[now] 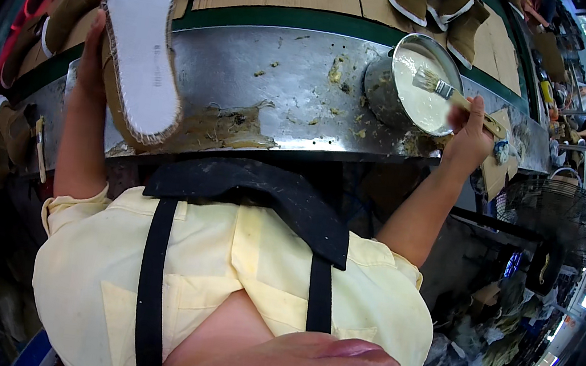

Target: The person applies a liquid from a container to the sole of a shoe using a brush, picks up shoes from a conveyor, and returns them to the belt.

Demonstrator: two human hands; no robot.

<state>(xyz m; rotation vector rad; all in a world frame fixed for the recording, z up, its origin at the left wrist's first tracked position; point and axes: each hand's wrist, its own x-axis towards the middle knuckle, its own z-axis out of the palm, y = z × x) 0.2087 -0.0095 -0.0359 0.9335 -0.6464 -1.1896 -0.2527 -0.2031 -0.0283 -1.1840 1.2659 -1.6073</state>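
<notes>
At the left, my left hand (91, 59) grips a brown shoe upper (120, 109) from its outer side, most of the fingers hidden behind it. Its white insole board (138, 40) faces up, with a frayed stitched edge running round it and a white band at the top end. On the right, my right hand (471, 135) is closed round the wooden handle of a flat paintbrush (457, 98). The bristles are over a metal pot (381, 91) of creamy white paste (420, 100) and seem to touch the paste.
A metal bench ledge (248, 68) smeared with dried glue runs across in front of me. Brown shoe uppers (73, 6) lie on cardboard at the far left, and several more (465, 29) at the far right. Another brush (41, 148) hangs at left. A fan (556, 215) stands at right.
</notes>
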